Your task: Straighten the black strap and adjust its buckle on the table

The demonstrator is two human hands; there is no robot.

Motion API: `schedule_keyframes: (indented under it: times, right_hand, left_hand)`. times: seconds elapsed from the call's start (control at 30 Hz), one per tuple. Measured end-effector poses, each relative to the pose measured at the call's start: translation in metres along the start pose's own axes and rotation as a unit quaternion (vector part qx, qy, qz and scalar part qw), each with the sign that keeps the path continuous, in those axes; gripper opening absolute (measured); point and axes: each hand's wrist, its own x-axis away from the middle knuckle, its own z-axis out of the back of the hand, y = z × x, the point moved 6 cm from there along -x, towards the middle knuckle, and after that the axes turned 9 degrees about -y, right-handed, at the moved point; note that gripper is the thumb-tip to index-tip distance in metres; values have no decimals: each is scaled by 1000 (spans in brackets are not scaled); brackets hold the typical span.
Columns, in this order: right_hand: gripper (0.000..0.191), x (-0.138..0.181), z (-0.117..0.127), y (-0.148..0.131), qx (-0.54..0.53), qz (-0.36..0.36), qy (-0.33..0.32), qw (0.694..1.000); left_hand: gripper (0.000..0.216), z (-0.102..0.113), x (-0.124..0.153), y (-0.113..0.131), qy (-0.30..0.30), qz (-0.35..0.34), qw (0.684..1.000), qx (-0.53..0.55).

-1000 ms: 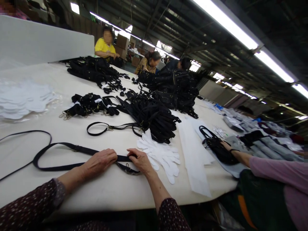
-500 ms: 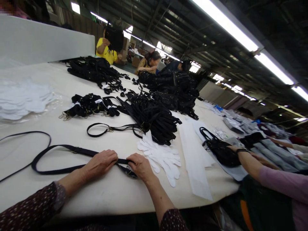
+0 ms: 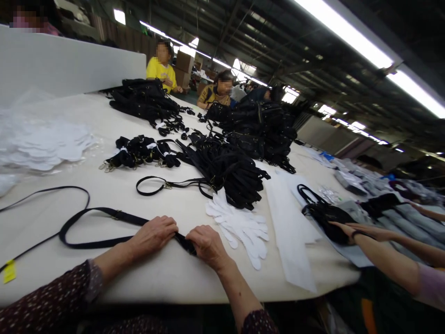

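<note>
With your left hand (image 3: 155, 235) and right hand (image 3: 207, 244) both pinched down on the end of the black strap (image 3: 100, 227) at the table's (image 3: 167, 278) near edge, keep the webbing flat and your fingertips close together so it cannot twist.

Both forearms enter from the lower edge of the head view. The left sleeve (image 3: 48, 301) is a dark maroon-brown fabric printed all over with small pale dots; its cuff ends above the wrist, leaving the lower forearm bare. The right sleeve (image 3: 259, 322) is of the same dotted dark fabric and shows only as a short section at the bottom edge, with most of the forearm bare. The left hand (image 3: 153, 236) and the right hand (image 3: 208, 246) are ungloved. No ring, watch or bracelet shows on either.
</note>
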Motion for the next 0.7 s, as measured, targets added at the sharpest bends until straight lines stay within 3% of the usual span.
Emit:
schedule_keyframes:
  times: [0.2,0.27,0.37,0.5,0.7]
  right_hand:
    - [19,46,37,28,-150,-113,169,967]
    - [23,69,41,26,-122,-111,163,973]
    - [28,94,32,12,-53,-82,98,990]
    - [26,100,13,-1,26,-66,38,997]
    - [30,83,1,10,21,-109,84,990]
  left_hand:
    - [25,-8,8,-4,-2,0,1000,16]
    - [25,-11,8,-5,2,3,1000,22]
    - [25,-12,8,-5,7,5,1000,30]
    - [25,-12,8,-6,9,7,999,35]
    - [25,-13,7,-7,11,11,999,35]
